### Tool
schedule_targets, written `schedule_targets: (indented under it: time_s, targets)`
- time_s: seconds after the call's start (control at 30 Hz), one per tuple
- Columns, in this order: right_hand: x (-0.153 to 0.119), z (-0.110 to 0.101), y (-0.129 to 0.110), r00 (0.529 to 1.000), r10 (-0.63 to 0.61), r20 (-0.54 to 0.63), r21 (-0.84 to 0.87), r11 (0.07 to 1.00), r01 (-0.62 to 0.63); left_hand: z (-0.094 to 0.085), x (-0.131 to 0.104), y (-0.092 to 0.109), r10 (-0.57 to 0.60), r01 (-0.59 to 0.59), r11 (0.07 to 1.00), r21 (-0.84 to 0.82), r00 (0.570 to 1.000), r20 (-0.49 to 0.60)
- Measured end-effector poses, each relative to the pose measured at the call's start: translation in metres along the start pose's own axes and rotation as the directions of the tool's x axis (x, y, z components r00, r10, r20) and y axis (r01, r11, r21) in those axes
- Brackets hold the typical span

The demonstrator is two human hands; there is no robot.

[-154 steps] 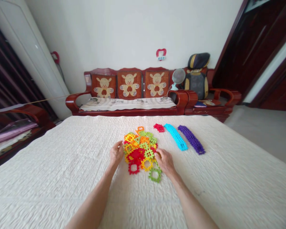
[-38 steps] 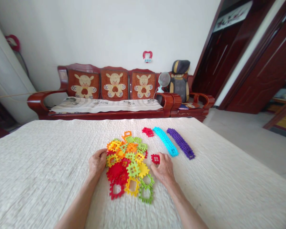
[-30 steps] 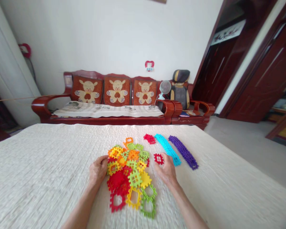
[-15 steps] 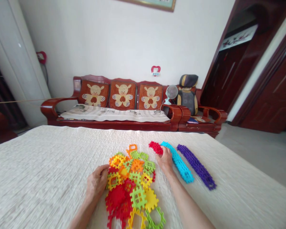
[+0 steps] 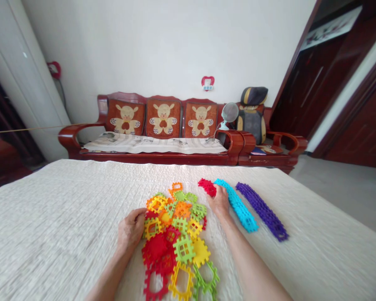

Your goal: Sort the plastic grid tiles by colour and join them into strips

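A heap of loose plastic interlocking tiles (image 5: 184,249) in red, yellow, green and orange lies on the cloth between my hands. At the heap's left edge is my left hand (image 5: 132,229), its fingers bent together beside a red tile; the fingertips are partly hidden, so what they grip does not show. My right hand (image 5: 219,202) is closed on the near end of a short row of red tiles (image 5: 207,186), which rests on the cloth. Right of that hand lie a long row of light blue tiles (image 5: 238,205) and a long row of purple tiles (image 5: 262,211), roughly parallel.
The pieces lie on a table with a cream cloth (image 5: 65,217). Beyond its far edge stands a red wooden sofa (image 5: 163,155) with bear cushions (image 5: 163,118). A small fan (image 5: 229,113) and an armchair (image 5: 290,143) are on the right.
The camera view has shifted slightly, so everything sits a little higher and further right. Both hands keep nearly the same places beside the heap and at the red row.
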State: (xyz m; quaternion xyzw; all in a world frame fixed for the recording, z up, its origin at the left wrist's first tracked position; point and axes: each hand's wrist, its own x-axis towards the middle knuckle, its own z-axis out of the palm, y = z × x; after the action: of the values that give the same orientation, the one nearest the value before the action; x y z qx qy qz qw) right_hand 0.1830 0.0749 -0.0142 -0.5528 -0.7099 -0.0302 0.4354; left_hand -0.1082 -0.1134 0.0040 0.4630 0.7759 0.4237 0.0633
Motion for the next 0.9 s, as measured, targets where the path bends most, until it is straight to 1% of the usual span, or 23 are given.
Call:
schedule_targets:
  time_s: [0.1,0.2,0.27,0.33,0.4,0.43,0.5,0.53,0.6,0.67,0.77,0.83,0.9]
  targets:
    - [-0.001,-0.004,-0.006,0.998,-0.049,-0.039,0.037,0.998,0.05,0.0,-0.001,0.0,-0.011,0.011,1.0,-0.002,1.0,0.001]
    - [-0.004,-0.012,-0.016,0.991,-0.11,-0.078,0.122,0.985,0.119,0.001,-0.001,0.0,-0.014,0.014,1.0,0.003,1.0,0.006]
    - [-0.008,-0.021,-0.021,0.99,-0.129,-0.061,0.182,0.974,0.138,0.001,-0.001,0.0,-0.011,0.011,1.0,0.005,1.0,0.006]
    - [-0.013,-0.032,-0.024,0.989,-0.144,0.015,0.205,0.969,0.138,0.001,0.0,0.001,-0.01,0.01,1.0,0.008,1.0,0.006]
    - [-0.02,-0.047,-0.024,0.973,-0.175,0.15,0.2,0.969,0.143,0.002,0.0,0.0,-0.01,0.01,1.0,0.009,1.0,0.01]
    - [-0.023,-0.056,-0.023,0.953,-0.195,0.23,0.198,0.969,0.151,0.003,0.0,0.0,-0.007,0.007,1.0,0.006,1.0,0.013]
    - [-0.03,-0.073,-0.022,0.893,-0.239,0.381,0.207,0.963,0.17,0.004,0.001,-0.001,0.002,-0.002,1.0,-0.003,1.0,0.02]
    - [-0.034,-0.08,-0.023,0.861,-0.258,0.439,0.215,0.96,0.178,0.005,0.001,-0.002,0.006,-0.006,1.0,-0.007,1.0,0.024]
    - [-0.042,-0.09,-0.026,0.808,-0.281,0.518,0.23,0.956,0.185,0.005,0.001,-0.003,0.006,-0.006,1.0,-0.012,1.0,0.028]
    - [-0.048,-0.093,-0.031,0.787,-0.282,0.548,0.227,0.956,0.184,0.005,0.001,-0.003,-0.004,0.004,1.0,-0.016,0.999,0.033]
    - [-0.055,-0.089,-0.039,0.809,-0.269,0.523,0.208,0.961,0.185,0.004,0.001,-0.002,-0.016,0.017,0.999,-0.029,0.999,0.038]
    - [-0.057,-0.084,-0.041,0.821,-0.281,0.497,0.22,0.956,0.194,0.004,0.001,-0.001,-0.012,0.013,0.999,-0.035,0.999,0.036]
    - [-0.057,-0.081,-0.04,0.817,-0.317,0.482,0.263,0.942,0.21,0.004,0.001,-0.001,-0.001,0.002,0.999,-0.032,0.999,0.033]
